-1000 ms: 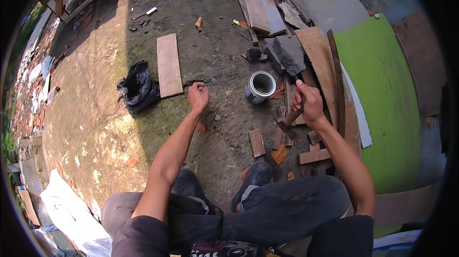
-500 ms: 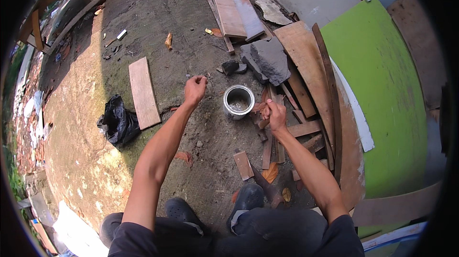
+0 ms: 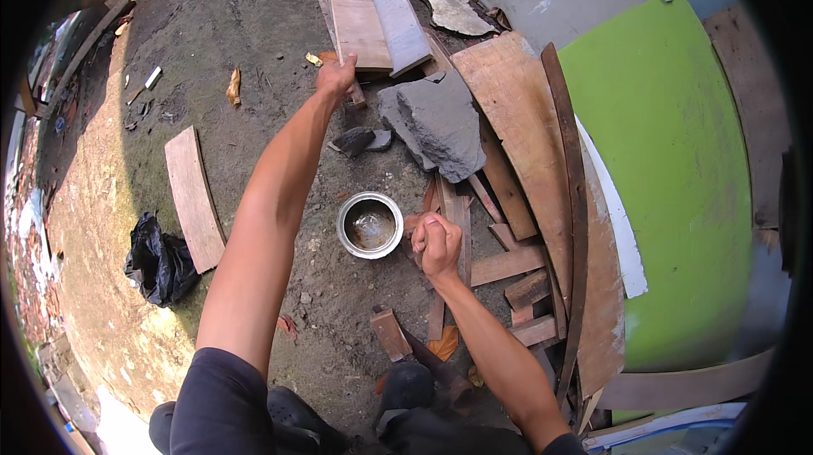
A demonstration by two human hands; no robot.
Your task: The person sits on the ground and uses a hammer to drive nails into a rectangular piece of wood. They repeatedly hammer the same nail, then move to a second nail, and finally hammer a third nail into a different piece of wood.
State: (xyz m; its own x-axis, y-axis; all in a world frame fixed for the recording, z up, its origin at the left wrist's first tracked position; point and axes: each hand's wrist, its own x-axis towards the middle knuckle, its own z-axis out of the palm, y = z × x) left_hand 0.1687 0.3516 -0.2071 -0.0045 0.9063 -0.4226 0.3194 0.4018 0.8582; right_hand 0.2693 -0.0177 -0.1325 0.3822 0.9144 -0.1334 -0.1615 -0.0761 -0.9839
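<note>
My left hand [image 3: 336, 77] reaches forward to the near left corner of a light brown wooden board [image 3: 359, 22]. Its fingers close on that corner and are partly hidden. Beside this board lies a paler, greyish board [image 3: 398, 19]. My right hand [image 3: 438, 245] is closed just right of an open metal can [image 3: 370, 253]. What lies in its fingers, if anything, I cannot make out; a reddish-brown dry leaf [image 3: 412, 222] shows beside the knuckles. The can stands upright on the ground, and its inside looks stained, with a shiny bottom.
A large grey rock [image 3: 434, 121] and dark stone pieces [image 3: 360, 141] lie beyond the can. Wood scraps [image 3: 508, 265] and long planks [image 3: 517, 108] are piled right, beside a green panel [image 3: 660, 184]. At left are a black plastic bag [image 3: 161, 260] and a single board [image 3: 193, 193].
My left hand has moved forward from beside the can to the wooden board's corner. My right hand stays closed beside the can. The view has shifted.
</note>
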